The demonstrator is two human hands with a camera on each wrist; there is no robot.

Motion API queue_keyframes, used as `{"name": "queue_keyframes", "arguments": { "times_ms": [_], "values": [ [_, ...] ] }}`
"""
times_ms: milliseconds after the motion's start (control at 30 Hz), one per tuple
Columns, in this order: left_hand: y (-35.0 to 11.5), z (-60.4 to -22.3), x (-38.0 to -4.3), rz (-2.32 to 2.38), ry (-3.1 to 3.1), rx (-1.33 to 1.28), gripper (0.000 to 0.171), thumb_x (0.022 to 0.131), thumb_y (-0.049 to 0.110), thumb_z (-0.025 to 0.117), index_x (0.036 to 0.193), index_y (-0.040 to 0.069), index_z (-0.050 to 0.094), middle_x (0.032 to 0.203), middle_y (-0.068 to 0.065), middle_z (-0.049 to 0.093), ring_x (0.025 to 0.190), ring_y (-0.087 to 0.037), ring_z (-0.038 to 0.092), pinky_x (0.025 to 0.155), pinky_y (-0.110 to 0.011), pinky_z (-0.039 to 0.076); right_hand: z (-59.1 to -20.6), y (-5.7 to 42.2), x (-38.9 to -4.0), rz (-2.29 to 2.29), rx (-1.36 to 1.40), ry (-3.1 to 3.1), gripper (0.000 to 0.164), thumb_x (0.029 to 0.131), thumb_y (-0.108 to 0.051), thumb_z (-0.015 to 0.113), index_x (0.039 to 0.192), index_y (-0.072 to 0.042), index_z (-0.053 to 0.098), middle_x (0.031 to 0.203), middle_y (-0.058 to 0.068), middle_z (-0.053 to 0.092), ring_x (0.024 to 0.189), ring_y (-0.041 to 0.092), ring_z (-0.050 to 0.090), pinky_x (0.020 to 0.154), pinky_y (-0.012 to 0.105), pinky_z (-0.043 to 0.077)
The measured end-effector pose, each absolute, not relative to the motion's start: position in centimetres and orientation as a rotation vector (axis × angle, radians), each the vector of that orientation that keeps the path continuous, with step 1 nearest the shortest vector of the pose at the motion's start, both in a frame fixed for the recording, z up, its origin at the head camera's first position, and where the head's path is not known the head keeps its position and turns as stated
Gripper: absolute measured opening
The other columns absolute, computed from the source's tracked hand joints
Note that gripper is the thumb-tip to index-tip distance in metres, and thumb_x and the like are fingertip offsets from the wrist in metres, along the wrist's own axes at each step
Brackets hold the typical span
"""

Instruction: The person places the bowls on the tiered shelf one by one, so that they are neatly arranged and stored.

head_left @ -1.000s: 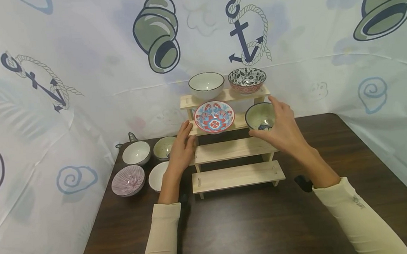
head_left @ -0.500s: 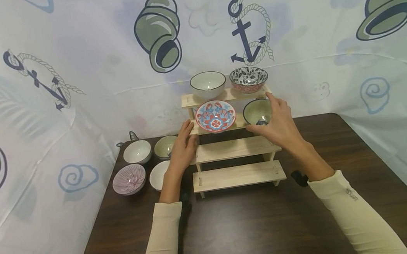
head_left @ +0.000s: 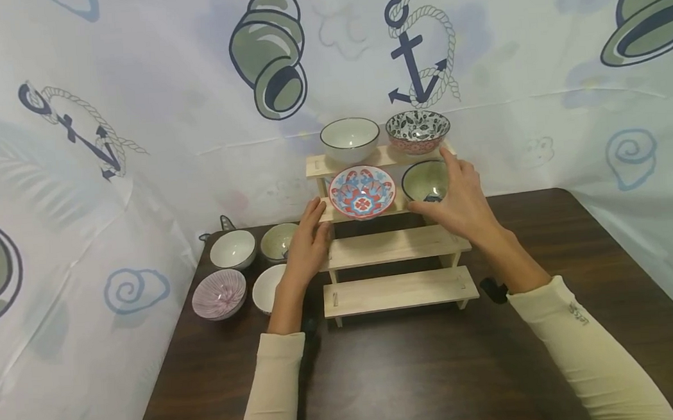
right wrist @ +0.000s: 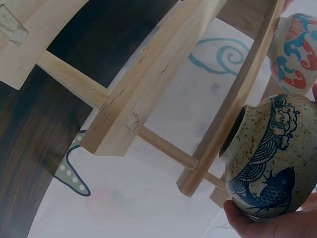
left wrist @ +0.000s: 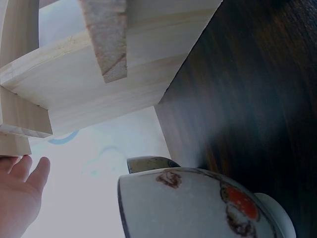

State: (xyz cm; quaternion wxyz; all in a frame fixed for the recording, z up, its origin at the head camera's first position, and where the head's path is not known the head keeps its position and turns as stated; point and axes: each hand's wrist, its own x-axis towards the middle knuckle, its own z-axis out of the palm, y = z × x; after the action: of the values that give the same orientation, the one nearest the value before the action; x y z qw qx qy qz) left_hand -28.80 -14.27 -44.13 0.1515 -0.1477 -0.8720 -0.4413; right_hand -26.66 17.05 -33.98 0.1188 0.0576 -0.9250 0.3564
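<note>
My right hand [head_left: 458, 199] holds a green bowl [head_left: 424, 180] by its rim and side, thumb in front and fingers at the right. In the right wrist view, that speckled bowl [right wrist: 267, 153] shows a blue fish and waves, its foot by the upper-middle shelf of the wooden stand [head_left: 397, 248]. Beside it on this shelf sits a red-and-blue patterned bowl [head_left: 362, 192]. My left hand [head_left: 308, 244] lies at the shelf's left end, its fingers fairly straight; in the left wrist view, the fingertips [left wrist: 39, 171] meet the wood from below.
A dark-rimmed white bowl [head_left: 350, 140] and a black-floral bowl [head_left: 418, 130] stand on the top shelf. On the dark table [head_left: 381, 374], left of the stand, are a white bowl [head_left: 233, 250], a pink-striped bowl [head_left: 219, 295], a greenish bowl [head_left: 277, 241] and another white bowl [head_left: 266, 288].
My right hand has moved the green bowl slightly left and back over the shelf, nearer the red-and-blue bowl. My left hand stays at the stand's left end. The head view has shifted a little.
</note>
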Motion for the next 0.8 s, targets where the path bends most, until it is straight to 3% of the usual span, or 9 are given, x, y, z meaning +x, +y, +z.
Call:
{"name": "queue_keyframes", "arguments": {
  "times_ms": [400,800],
  "values": [
    [-14.0,-44.1,-28.8,-1.267,-2.498,-0.412,0.051,0.11,0.025,0.05,0.158,0.01,0.043,0.171,-0.001,0.03,0.161,-0.02,0.02,0.13,-0.046,0.021,-34.0,17.0,-27.5,1.055,0.188,-2.692,0.122,0.078,-0.053,0.085,0.168,-0.025,0.007,0.167,0.027,0.018,0.154,0.049,0.022,0.117,0.073,0.03],
    [-14.2,-44.2,-28.8,-1.271,-2.508,-0.404,0.051,0.11,0.024,0.049,0.158,0.011,0.042,0.171,0.0,0.029,0.162,-0.019,0.019,0.131,-0.044,0.02,-35.0,17.7,-27.6,0.958,0.284,-2.705,0.121,0.08,-0.068,0.077,0.167,-0.016,0.011,0.169,0.026,0.018,0.157,0.048,0.017,0.119,0.073,0.025]
  ]
}}
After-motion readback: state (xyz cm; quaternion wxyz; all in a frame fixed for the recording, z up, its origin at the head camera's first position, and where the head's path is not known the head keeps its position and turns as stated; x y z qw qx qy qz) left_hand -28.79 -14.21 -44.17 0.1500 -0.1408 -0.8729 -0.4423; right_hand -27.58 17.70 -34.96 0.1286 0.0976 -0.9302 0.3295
